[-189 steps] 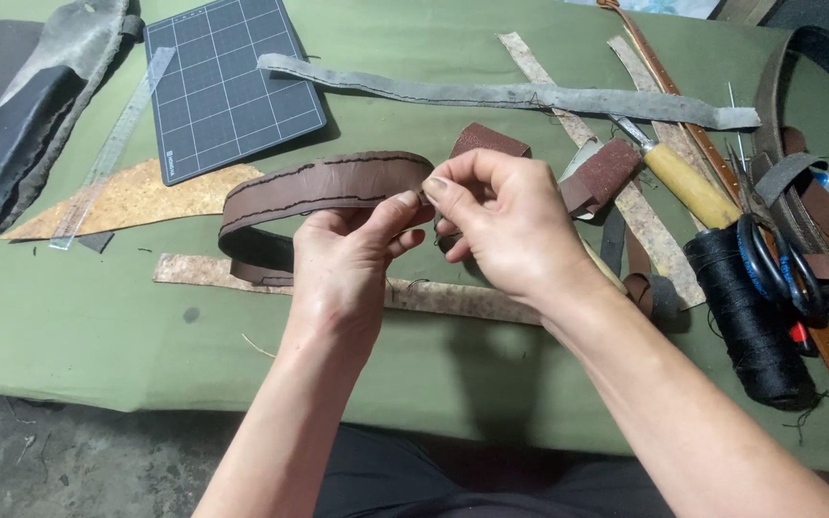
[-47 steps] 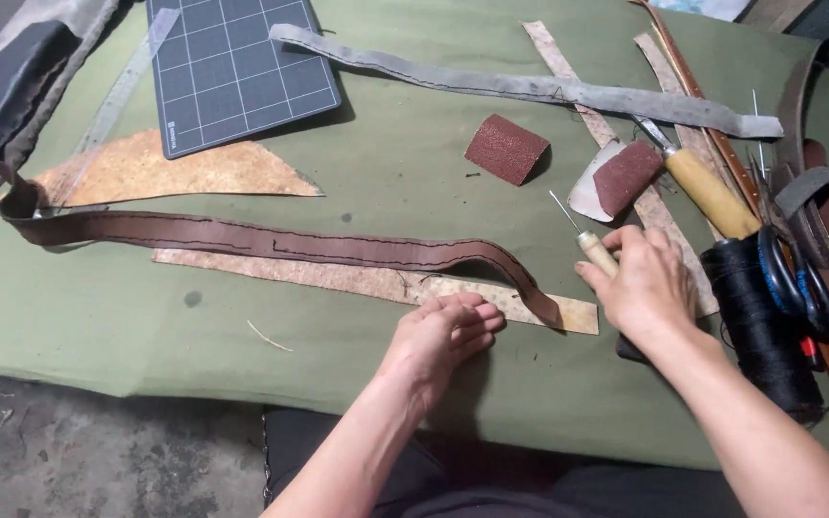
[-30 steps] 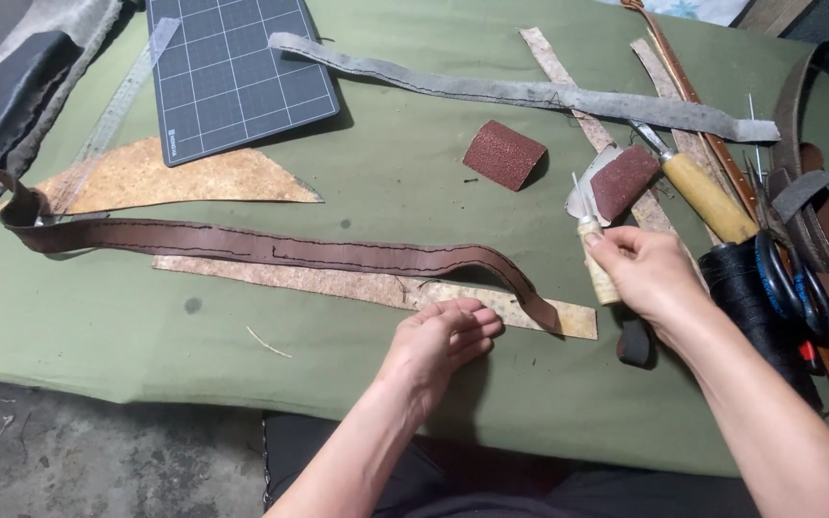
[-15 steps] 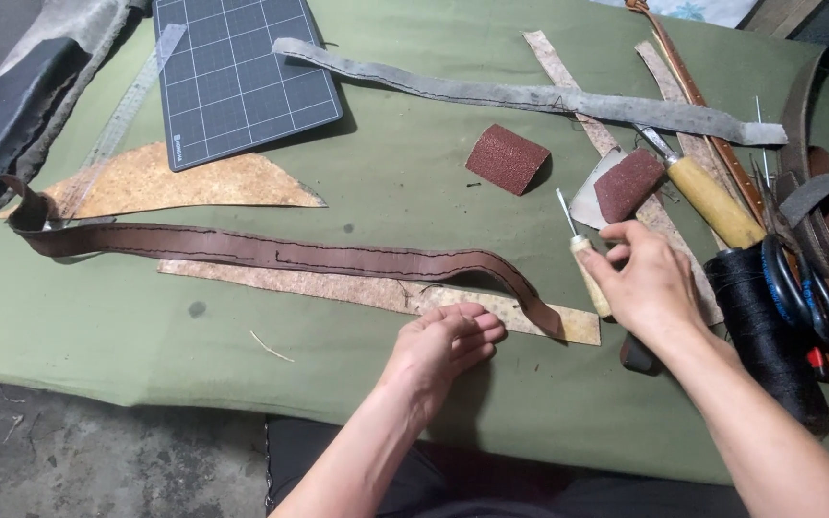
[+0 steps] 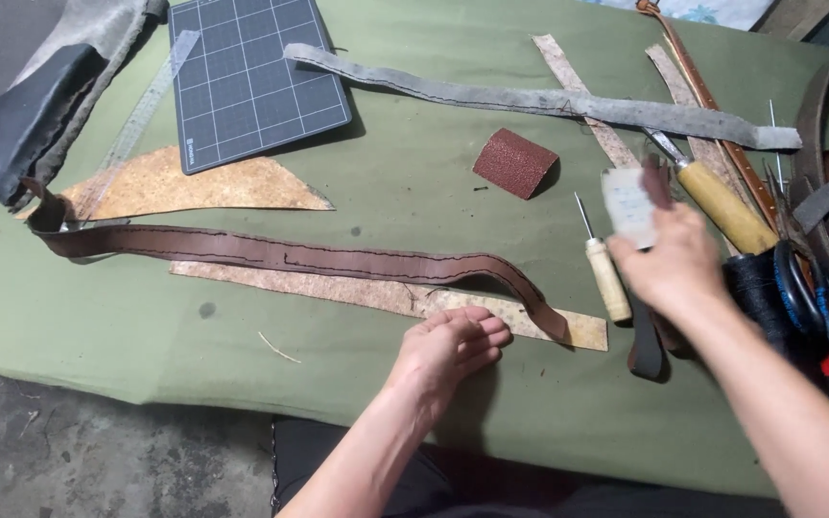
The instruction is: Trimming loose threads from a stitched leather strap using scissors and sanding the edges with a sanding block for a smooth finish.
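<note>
A long brown leather belt (image 5: 280, 254) with dark stitching lies stretched across the green cloth, its right end arching over a pale tan leather strip (image 5: 386, 295). My left hand (image 5: 453, 347) rests flat on the cloth, fingertips touching that strip just below the belt's end. My right hand (image 5: 669, 267), blurred by motion, is raised and grips a small block (image 5: 630, 203) with a pale face and a brown back. An awl (image 5: 604, 271) with a light wooden handle lies on the cloth just left of my right hand.
A reddish sanding block (image 5: 514, 161), a grey cutting mat (image 5: 253, 77), a clear ruler (image 5: 136, 120), a tan leather offcut (image 5: 179, 187) and a long grey strip (image 5: 549, 101) lie farther back. Dark leather (image 5: 21, 105) sits far left. A yellow-handled tool (image 5: 722, 203), black thread spool (image 5: 755, 288), scissors (image 5: 813, 297) and belts crowd the right.
My right hand has left the awl lying on the cloth and lifted the pale-faced block. Earlier the belt was laid out flat from both hands. My left hand stays put.
</note>
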